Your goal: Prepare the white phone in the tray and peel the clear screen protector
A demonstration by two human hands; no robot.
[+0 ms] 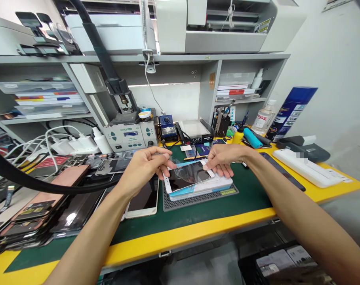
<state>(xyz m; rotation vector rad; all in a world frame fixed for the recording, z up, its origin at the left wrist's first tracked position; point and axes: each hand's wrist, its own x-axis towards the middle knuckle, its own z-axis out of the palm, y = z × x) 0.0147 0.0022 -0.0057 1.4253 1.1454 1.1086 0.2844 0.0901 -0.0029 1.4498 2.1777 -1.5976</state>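
Observation:
A white-framed phone screen (187, 177) lies tilted on a blue-and-white box (203, 191), which rests on a grey perforated mat (180, 204). My left hand (150, 160) is closed in a pinch at the screen's upper left, on what looks like a thin clear film (174, 160). How far that film reaches over the dark glass is hard to see. On the opposite end, my right hand (223, 156) grips the white edge of the phone screen, with the thumb on top and the other fingers spread beside it over the box.
Left of the mat lie a white phone (142, 198) and a stack of phone parts (34, 209). A black hose (63, 190) crosses by my left forearm. Behind stand a rework station (128, 138) and a yellow bottle (238, 136). A white device (307, 166) lies right.

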